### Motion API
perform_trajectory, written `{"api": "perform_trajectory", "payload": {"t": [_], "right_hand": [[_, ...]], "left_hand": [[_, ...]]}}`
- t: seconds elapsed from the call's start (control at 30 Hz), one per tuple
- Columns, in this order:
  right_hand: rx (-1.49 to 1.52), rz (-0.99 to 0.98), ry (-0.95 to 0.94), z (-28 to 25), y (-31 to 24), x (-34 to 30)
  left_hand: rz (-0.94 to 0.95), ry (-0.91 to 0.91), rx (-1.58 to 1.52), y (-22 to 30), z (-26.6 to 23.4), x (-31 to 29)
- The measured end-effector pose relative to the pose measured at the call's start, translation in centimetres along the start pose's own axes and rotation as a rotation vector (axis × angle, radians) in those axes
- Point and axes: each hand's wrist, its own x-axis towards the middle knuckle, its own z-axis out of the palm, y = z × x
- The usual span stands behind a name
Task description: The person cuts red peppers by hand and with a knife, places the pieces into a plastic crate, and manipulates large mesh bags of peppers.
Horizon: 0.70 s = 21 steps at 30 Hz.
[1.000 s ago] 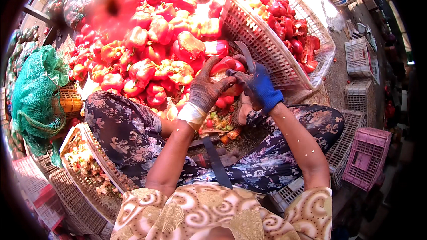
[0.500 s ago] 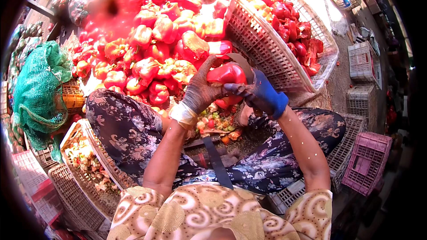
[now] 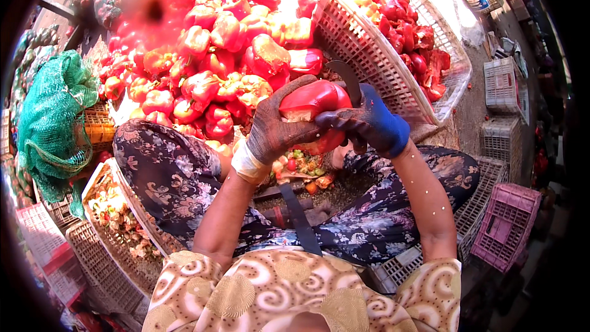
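A large red bell pepper [image 3: 312, 97] is gripped in my left hand [image 3: 273, 128], which wears a dark, dirty glove with a pale band at the wrist. A pale patch shows on the pepper's near left side. Against its right side is my right hand [image 3: 376, 124], in a blue and dark glove, with its fingers curled round a curved knife [image 3: 349, 80]. The blade points up and away beside the pepper; the handle is hidden in the hand. Right-hand fingertips touch the pepper. Below lie small green and red scraps [image 3: 301, 166].
A big heap of red peppers [image 3: 209, 86] lies ahead. Cut red peppers fill a tilted white crate [image 3: 362, 55] at the far right. At left stand a green net sack [image 3: 52, 117] and a crate [image 3: 101, 178] of trimmings. A pink crate [image 3: 507, 226] sits at right.
Both hands and the pepper have shifted slightly nearer, and the pepper has turned, showing its pale patch. The blade has swung from across the pepper's top to its right side.
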Motion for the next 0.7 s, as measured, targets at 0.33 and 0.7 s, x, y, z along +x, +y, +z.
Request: {"api": "perform_trajectory", "payload": {"t": [0.33,0.7], "right_hand": [[0.101,0.065,0.045,0.8,0.6,0.4],[-0.35,-0.353,0.24,1.5,5.5,1.6]], "left_hand": [[0.019,-0.129,-0.378,-1.0,-0.9,-0.5],[0.016,-0.003,0.079,-5.0,-1.5,0.2]]}}
